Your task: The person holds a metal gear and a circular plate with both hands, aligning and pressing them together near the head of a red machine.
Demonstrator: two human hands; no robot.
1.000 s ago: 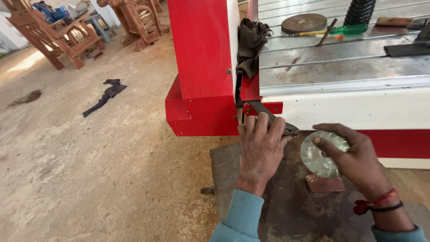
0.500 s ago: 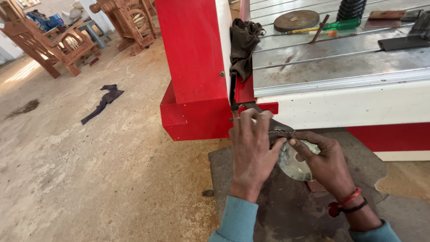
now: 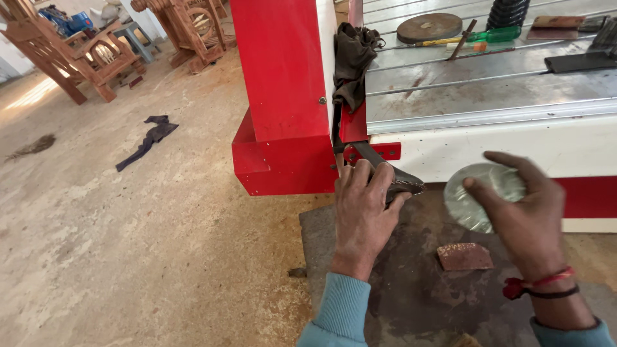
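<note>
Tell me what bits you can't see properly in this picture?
All in the head view:
- Dark part by the red machine: the left hand covers most of it.
- Round clear disc: the right hand fingers hide its right side.
- Tools on the machine bed: cut off at the top edge.

Dark strap [image 3: 385, 168]: flat, dusty, dark grey-brown band. Upper end sits at the red bracket on the machine's lower left corner; it runs down and to the right, its lower end lying under the fingers of the left hand [image 3: 361, 212], just above the dark floor mat's top edge.

Clear round disc [image 3: 479, 196]: pale, glassy, scuffed and dusty, tilted face toward the camera. Pinched at its rim by the right hand [image 3: 527, 215], off the mat, in front of the machine's white side panel.
</note>
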